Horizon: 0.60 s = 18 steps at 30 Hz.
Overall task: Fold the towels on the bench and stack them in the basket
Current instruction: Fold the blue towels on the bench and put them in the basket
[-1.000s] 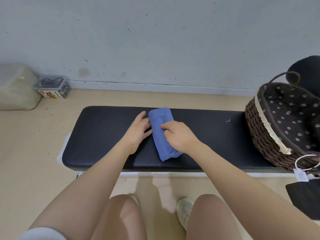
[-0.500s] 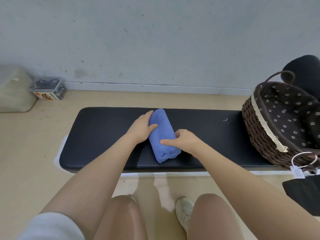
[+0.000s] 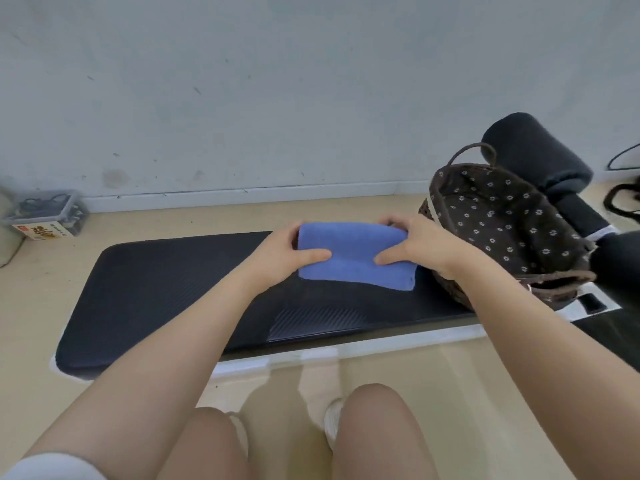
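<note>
— What fills the room, biggest things first?

— A pale grey wall (image 3: 311,81) at the back and a beige floor (image 3: 31,306). Across the floor runs the long black padded surface (image 3: 156,299), its ribbed top catching light near the front edge. At its right end stands a brown wicker basket (image 3: 446,292) with a dark daisy-print lining, and behind that a black cylindrical cushion (image 3: 533,154).

— And the arms?

— Both forearms reach forward over bare knees. The left hand (image 3: 277,258) and right hand (image 3: 426,247) hold a folded blue towel (image 3: 356,254) between them — lifted clear of the surface, over its right half near the back edge, just beside the basket's left rim.

— How does each grip sit?

— Each hand's grip closes on one short end of the towel: thumb laid across the near face, fingers curled behind. The towel lies long side across, its lower right corner drooping a little.

— Anything smaller?

— In the far left corner by the wall, a clear plastic box (image 3: 45,213) with dark items inside. Its label has a red patch and large orange characters — too blurred to read.
</note>
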Each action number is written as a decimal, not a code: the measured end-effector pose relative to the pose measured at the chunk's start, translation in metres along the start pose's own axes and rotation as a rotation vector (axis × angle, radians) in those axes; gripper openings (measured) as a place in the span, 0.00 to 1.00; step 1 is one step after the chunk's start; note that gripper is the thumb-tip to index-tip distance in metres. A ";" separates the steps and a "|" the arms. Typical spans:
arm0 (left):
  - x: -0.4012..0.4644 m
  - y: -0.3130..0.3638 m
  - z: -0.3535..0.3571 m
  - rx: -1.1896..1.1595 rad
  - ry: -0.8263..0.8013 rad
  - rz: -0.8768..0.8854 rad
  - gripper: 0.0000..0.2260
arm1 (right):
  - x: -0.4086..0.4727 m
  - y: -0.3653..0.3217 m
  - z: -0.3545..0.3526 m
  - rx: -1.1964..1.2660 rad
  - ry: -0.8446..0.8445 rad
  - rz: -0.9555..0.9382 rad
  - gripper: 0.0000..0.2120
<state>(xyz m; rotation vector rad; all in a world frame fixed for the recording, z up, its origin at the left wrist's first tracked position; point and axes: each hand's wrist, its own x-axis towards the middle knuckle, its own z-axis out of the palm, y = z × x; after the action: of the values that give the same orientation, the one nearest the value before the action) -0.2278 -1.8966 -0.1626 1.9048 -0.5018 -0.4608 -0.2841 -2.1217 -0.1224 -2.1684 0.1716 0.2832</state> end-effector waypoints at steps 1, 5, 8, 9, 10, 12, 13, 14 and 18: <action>0.006 0.009 0.010 -0.084 0.016 -0.008 0.09 | -0.005 0.004 -0.015 0.077 0.052 0.004 0.19; 0.033 0.042 0.057 -0.293 -0.003 -0.022 0.06 | -0.017 0.028 -0.071 0.418 0.162 0.013 0.33; 0.061 0.065 0.088 -0.367 -0.006 -0.028 0.11 | -0.010 0.051 -0.114 0.547 0.238 0.080 0.31; 0.071 0.074 0.097 -0.353 0.007 -0.026 0.13 | -0.005 0.059 -0.128 0.561 0.275 0.124 0.30; 0.082 0.082 0.106 -0.314 0.017 -0.013 0.13 | 0.000 0.067 -0.139 0.564 0.304 0.173 0.30; 0.106 0.097 0.123 -0.165 0.036 0.021 0.10 | 0.012 0.083 -0.156 0.511 0.355 0.252 0.27; 0.118 0.104 0.133 -0.086 0.042 0.043 0.10 | 0.018 0.090 -0.162 0.452 0.397 0.260 0.20; 0.132 0.109 0.143 -0.002 0.044 0.058 0.09 | 0.025 0.097 -0.166 0.382 0.448 0.253 0.13; 0.184 0.124 0.182 0.327 -0.050 0.080 0.13 | 0.054 0.127 -0.183 0.045 0.614 0.193 0.11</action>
<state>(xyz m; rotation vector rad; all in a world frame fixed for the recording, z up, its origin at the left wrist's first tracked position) -0.1866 -2.1787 -0.1289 2.1791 -0.7187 -0.3933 -0.2354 -2.3451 -0.1348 -2.1358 0.7265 -0.2876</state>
